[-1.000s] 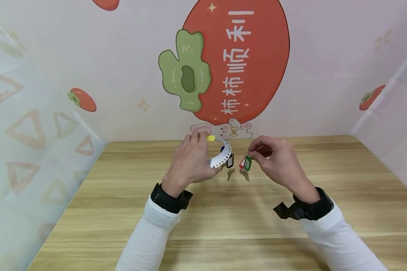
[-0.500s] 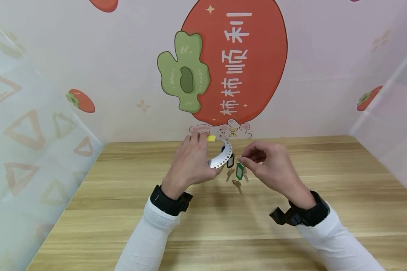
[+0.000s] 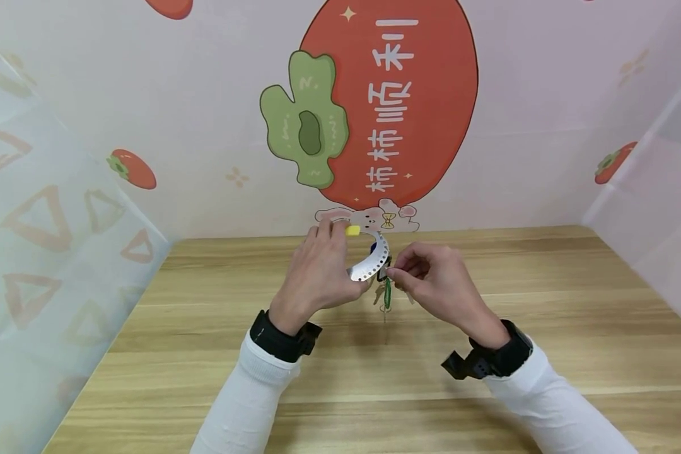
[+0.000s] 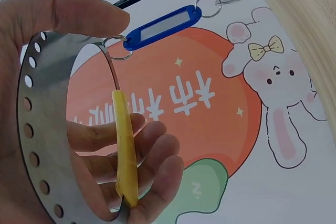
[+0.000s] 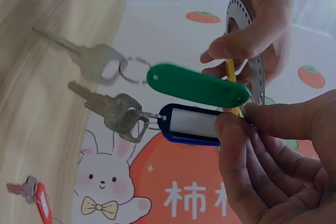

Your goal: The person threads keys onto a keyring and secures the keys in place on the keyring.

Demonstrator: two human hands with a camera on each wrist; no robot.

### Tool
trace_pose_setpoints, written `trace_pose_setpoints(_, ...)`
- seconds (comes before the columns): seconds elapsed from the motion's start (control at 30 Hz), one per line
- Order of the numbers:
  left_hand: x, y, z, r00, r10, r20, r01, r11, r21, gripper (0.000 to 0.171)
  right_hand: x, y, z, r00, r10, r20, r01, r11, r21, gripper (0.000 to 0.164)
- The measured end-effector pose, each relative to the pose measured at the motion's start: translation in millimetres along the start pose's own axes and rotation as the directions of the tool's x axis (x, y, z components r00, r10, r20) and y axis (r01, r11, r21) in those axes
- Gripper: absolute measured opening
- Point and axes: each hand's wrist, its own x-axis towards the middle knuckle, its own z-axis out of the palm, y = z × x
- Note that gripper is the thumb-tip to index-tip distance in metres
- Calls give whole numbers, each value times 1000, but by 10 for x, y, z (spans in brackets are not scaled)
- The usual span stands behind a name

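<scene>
My left hand grips a curved metal ring punched with holes along its band; a yellow piece sits on it. A blue key tag with a key hangs from this ring by a small split ring. Beside it is a black key tag, also carrying a key. My right hand pinches the small split ring of a green key tag between thumb and fingertip, close against the metal ring. A silver key dangles from the green tag. Fingers partly hide the spot where the rings meet.
On the wooden table lies a red key tag with its key, mostly hidden behind my right hand in the head view. A printed wall sheet rises at the table's back edge, with side sheets left and right.
My right hand has moved left with the green key tag, from near the red tag to the metal ring. The left hand stays in place, holding the ring.
</scene>
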Motion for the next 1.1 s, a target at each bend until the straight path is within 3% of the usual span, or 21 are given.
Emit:
trace_pose_setpoints(0.13, -4, -2, -9, 1000, 1, 4, -1, 1000, 2, 88, 11, -178, -29, 998, 56, 7, -56, 998, 42, 8)
trace_pose_setpoints(0.3, -2, 4, -9, 1000, -1, 15, 1, 1000, 10, 91, 21, -243, -68, 993, 112, 24, -114, 989, 99, 9)
trace_pose_setpoints(0.7, 8, 18, 5, 1000, 12, 23, -12, 1000, 24, 91, 47, -185, -64, 979, 195, 52, -201, 964, 176, 9)
trace_pose_setpoints(1.1, 8, 35, 10, 999, 13, 30, -14, 1000, 21, 90, 49, 11, 16, 981, 193, -9, -189, 972, 142, 9)
